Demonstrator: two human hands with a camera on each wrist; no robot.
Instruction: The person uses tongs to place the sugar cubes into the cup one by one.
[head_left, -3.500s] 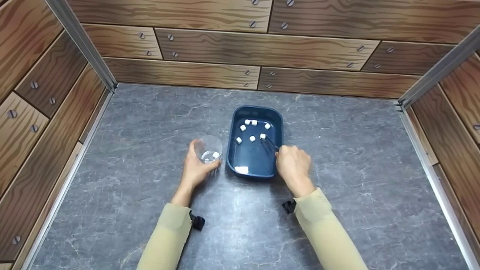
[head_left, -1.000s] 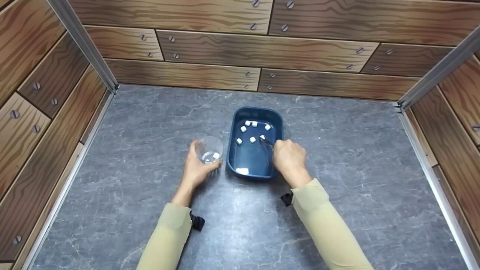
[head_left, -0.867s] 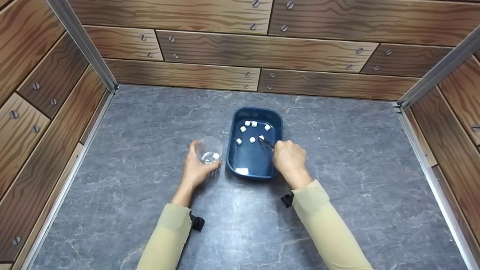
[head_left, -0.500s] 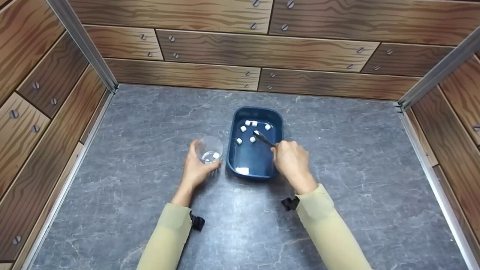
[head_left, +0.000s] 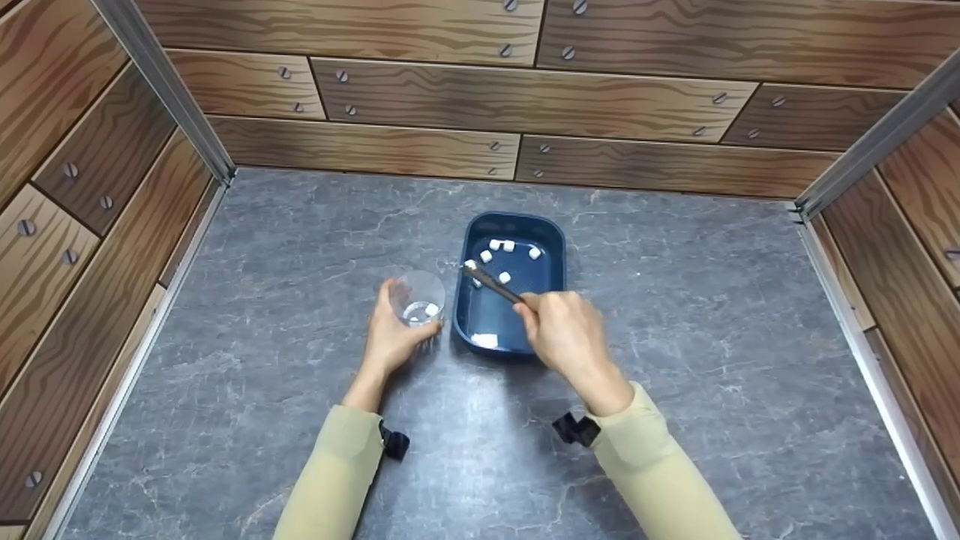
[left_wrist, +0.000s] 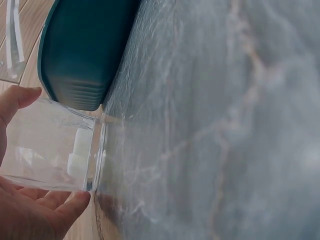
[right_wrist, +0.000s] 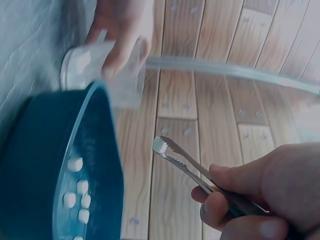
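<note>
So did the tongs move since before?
Yes, the tongs moved left across the blue tray; in the head view, their tips now overlap its left rim.

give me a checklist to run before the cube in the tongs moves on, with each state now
1. Cube held between the tips of the tongs: ok.
2. Right hand gripping the tongs: ok.
3. Left hand holding the cup: ok.
4. Cup upright with its mouth uncovered: ok.
5. Cube above the cup: not ok, it is by the tub's left rim.
6. Pinch firm enough: cannot tell.
</note>
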